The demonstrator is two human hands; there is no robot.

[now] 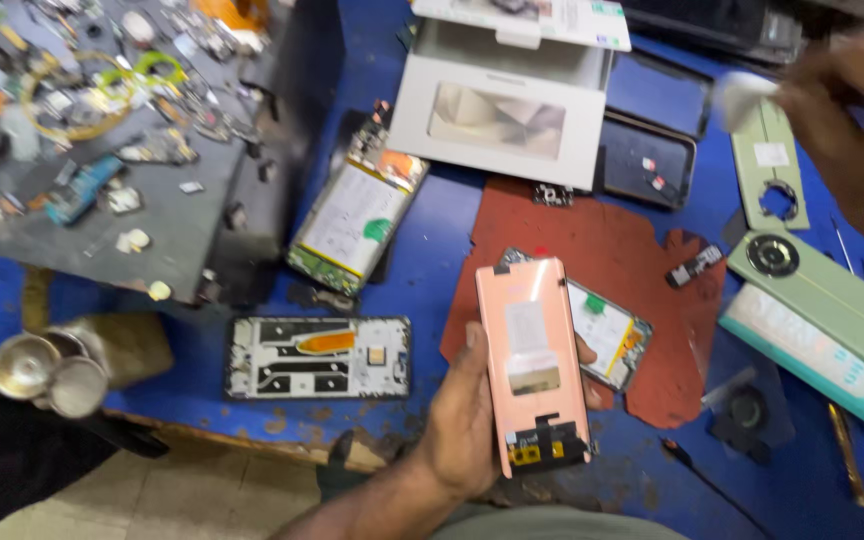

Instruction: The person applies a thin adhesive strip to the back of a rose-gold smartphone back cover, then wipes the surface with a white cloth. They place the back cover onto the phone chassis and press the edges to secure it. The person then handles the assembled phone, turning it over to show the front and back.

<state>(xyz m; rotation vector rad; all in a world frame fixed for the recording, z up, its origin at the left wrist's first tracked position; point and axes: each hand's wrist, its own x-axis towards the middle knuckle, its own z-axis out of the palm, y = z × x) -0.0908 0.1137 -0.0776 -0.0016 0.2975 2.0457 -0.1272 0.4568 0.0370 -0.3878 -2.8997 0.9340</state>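
Head view — steeply down, close

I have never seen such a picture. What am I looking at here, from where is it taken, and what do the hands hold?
One camera, worn on a person's head, looks down at a blue workbench. The left hand holds a pink phone screen panel upright, its back side showing. The right hand, blurred at the upper right, pinches something small and white; what it is cannot be told. On the bench lie an opened phone, a bare phone frame, a white box, a red mat and a grey tray of small parts.
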